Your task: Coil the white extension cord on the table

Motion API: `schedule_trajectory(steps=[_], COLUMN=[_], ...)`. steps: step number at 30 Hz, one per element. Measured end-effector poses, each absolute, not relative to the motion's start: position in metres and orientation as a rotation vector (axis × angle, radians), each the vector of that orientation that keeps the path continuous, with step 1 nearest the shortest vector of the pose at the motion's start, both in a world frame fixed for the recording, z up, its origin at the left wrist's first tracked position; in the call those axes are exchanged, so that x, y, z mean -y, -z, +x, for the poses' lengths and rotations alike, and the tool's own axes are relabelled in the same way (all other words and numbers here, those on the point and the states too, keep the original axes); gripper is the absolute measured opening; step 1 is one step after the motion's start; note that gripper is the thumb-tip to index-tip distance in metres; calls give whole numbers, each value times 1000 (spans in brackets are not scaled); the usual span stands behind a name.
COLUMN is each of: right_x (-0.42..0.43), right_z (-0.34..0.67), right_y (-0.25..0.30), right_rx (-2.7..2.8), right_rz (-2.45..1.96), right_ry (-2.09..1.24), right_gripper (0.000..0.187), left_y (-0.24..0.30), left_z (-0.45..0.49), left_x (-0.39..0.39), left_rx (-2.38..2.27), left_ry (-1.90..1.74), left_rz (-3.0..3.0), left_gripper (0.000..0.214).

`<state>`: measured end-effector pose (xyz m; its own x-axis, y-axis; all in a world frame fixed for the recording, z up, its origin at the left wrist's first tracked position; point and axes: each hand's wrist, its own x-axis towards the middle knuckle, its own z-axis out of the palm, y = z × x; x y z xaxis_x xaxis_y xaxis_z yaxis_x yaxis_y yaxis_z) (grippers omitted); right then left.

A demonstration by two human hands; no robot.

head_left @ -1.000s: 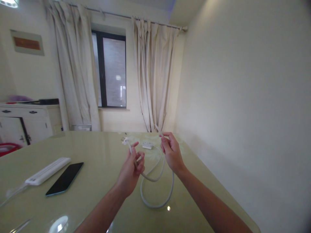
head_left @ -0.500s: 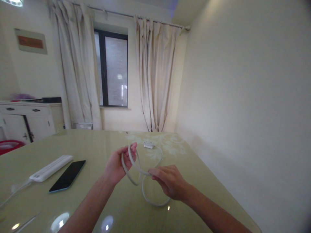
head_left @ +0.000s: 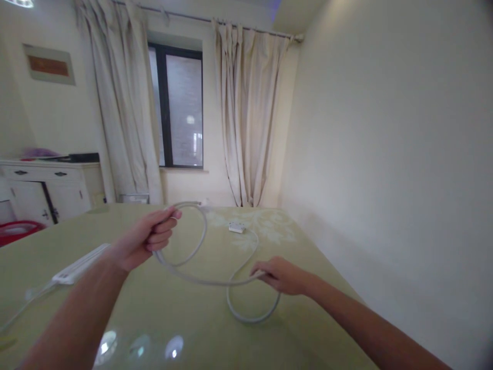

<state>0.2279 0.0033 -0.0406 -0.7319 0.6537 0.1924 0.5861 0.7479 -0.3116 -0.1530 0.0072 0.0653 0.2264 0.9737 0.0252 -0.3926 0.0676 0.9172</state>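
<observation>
Left hand (head_left: 160,234): closed around the cable (head_left: 210,282), fingers curled over it; the stretch inside the fist is hidden.
Right hand (head_left: 279,275): pinches the same cable further along, well apart from the left hand; some fingertips are tucked out of sight.
Cable: pale and thick, making a loop beside the left hand, then sagging across to the right hand; past that, a second loop rests on the table (head_left: 192,324) and winds away to the block.
Plug (head_left: 205,202): at the cable's far end, beyond the left hand; blurred against the pale background, its prongs impossible to make out.
Block (head_left: 236,227): small and white, lying on the table between and beyond the hands; the details on its top are too small to read.
Power strip (head_left: 79,266): white, on the table to the left, partly covered by the left forearm (head_left: 82,303); its cord (head_left: 29,307) runs off the left edge.
Bottom left corner: a yellowish thing (head_left: 6,341), cut off and unclear.
Red tub (head_left: 19,232): cut off at the left, below the white cabinet (head_left: 69,187).
Window (head_left: 185,110): its left part is covered by a curtain (head_left: 123,113).
</observation>
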Motion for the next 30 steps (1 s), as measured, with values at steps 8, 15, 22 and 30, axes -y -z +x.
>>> schedule_trajectory(steps=[8, 15, 22, 30], right_x=[-50, -55, -44, -3], right_z=[291, 254, 170, 116], right_y=[36, 4, -49, -44], right_rx=[2085, 2345, 2217, 1993], right_rz=[-1142, -1189, -1438, -1044], right_ry=[-1205, -489, -76, -500], right_gripper=[51, 39, 28, 34], left_y=[-85, -59, -36, -31], left_z=[-200, -157, -64, -26], left_x=[7, -6, 9, 6], left_rx=[-1025, -955, -851, -888], left_ry=[-1419, -1111, -976, -1306], left_rz=[946, 1095, 1030, 628], left_gripper=[30, 28, 19, 25])
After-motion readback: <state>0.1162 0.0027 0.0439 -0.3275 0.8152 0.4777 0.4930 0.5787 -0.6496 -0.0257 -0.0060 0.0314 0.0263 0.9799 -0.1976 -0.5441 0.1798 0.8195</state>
